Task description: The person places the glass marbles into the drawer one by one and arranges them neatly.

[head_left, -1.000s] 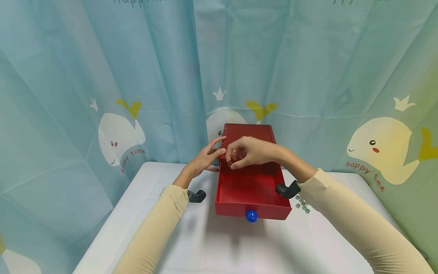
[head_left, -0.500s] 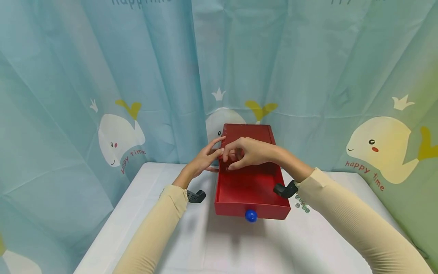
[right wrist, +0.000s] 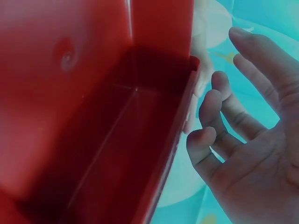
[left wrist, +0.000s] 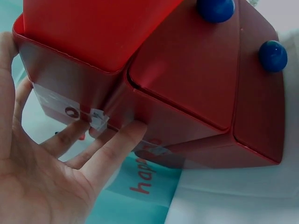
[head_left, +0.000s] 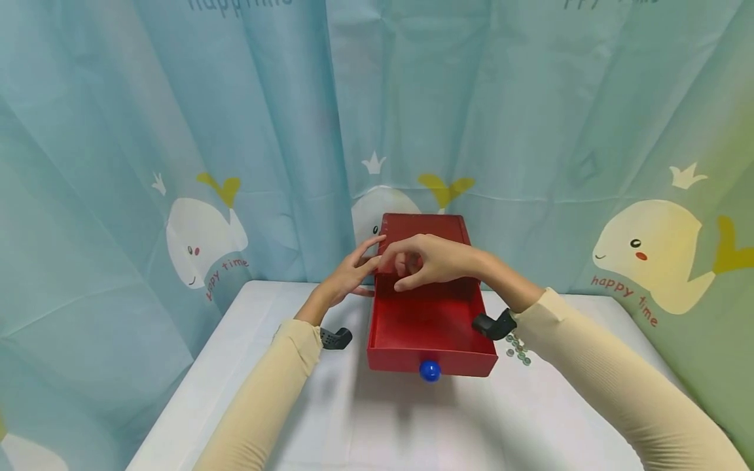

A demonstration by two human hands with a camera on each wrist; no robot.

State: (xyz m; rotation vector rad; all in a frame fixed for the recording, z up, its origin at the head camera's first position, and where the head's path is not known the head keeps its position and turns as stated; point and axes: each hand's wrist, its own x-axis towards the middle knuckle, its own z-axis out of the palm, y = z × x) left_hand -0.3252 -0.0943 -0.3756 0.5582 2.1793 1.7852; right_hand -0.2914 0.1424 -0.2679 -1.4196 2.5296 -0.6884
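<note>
The red drawer [head_left: 432,320] sits in the middle of the white table [head_left: 377,418], pulled out of the red box [head_left: 425,229] behind it. The long way of the drawer runs from the box toward the person, and its blue knob [head_left: 430,371] is on the end closest to the person. The wrist view of the left hand shows more blue knobs [left wrist: 273,55] on lower drawers that are pushed in. The right hand [head_left: 427,260] hangs over the far part of the open drawer, close to where it meets the box, so the drawer lies just under this hand and a bit toward the person. Its fingers [right wrist: 212,119] are bent a little and loose, and in the wrist view there is nothing between them; they sit just beside the drawer's side wall, not touching it as far as can be seen. The left hand [head_left: 347,278] is at the left side of the box, with flat fingers [left wrist: 124,140] pressing on the box wall and wrapping round nothing. So both hands are at the far end, and the knob end is well apart from them. Some small greenish beads [head_left: 517,347] lie on the table to the right of the drawer, near the right sleeve [head_left: 612,386]. A curtain with whales [head_left: 200,242] hangs behind it all.
</note>
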